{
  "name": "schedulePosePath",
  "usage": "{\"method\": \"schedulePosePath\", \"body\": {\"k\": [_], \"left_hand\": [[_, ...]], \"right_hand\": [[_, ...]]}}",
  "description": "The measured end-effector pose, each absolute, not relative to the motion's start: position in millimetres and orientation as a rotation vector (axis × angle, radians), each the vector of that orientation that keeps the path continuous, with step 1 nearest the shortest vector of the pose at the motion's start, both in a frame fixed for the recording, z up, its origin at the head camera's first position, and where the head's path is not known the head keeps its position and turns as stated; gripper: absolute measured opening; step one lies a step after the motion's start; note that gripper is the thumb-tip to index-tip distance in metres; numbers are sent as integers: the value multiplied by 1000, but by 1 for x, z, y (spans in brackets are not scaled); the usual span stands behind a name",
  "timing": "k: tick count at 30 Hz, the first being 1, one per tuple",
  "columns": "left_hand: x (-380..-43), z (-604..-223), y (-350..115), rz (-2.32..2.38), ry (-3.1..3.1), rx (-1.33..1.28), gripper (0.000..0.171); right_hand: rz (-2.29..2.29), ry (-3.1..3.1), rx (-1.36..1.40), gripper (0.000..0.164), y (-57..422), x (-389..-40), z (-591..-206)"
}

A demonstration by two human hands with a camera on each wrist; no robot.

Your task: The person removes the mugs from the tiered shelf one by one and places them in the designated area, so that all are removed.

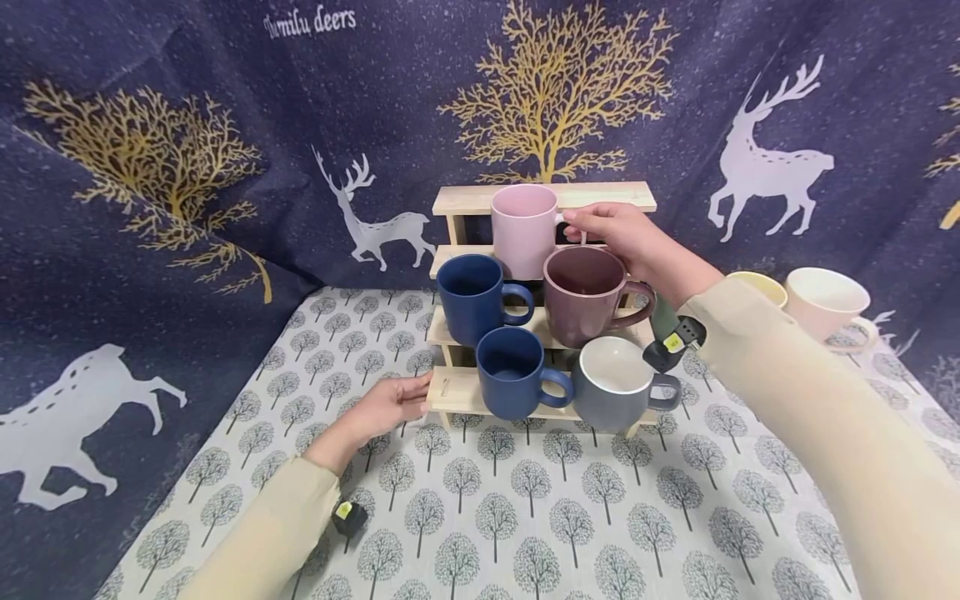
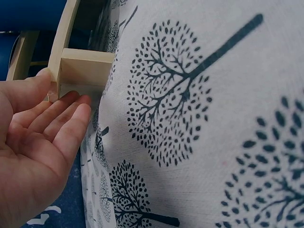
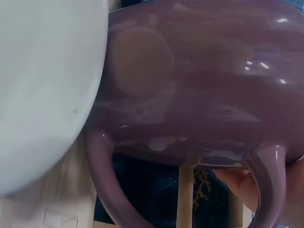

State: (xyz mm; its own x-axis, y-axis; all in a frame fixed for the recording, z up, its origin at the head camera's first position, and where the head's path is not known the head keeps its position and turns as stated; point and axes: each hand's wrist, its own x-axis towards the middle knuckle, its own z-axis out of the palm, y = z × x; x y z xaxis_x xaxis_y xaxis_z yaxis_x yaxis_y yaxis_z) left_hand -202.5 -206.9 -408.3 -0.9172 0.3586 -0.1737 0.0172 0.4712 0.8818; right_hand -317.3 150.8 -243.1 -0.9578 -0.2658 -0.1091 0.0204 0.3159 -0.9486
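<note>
A tiered wooden rack (image 1: pixel 459 390) carries several mugs. My right hand (image 1: pixel 618 237) reaches over to the upper tiers and grips the handle of a light pink mug (image 1: pixel 523 233); in the right wrist view the fingers are mostly hidden behind a plum mug (image 3: pixel 199 85). Below the pink mug, a blue mug (image 1: pixel 471 300) stands left of the plum one. Lower down, another blue mug (image 1: pixel 512 375) stands beside a grey mug (image 1: pixel 611 400) with a white inside. My left hand (image 2: pixel 42 137) pinches the left end of the lowest shelf, thumb on one side, fingers on the other.
At the right, partly behind my right sleeve, are a yellow mug (image 1: pixel 761 287) and a pale pink mug (image 1: pixel 825 304). A tree-print cloth (image 1: pixel 487 500) covers the table. Behind the rack hangs a dark blue curtain (image 1: pixel 390 92) with deer and trees.
</note>
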Motion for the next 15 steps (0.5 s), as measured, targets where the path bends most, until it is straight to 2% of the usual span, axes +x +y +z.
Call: {"method": "schedulePosePath", "body": {"k": [5,10,15], "left_hand": [[-203,-409,-207,1429,2386,315,63],[-204,-409,-206,1426,2384,313,63],[-203,-409,-207,1430,2382,304,63]], "right_hand": [[-1692,2319,-217,31,151,-319,-244],[-1728,2278,-249,22,152,-320,-244],[-1769,2259,-300,26,150,-320,-243]]}}
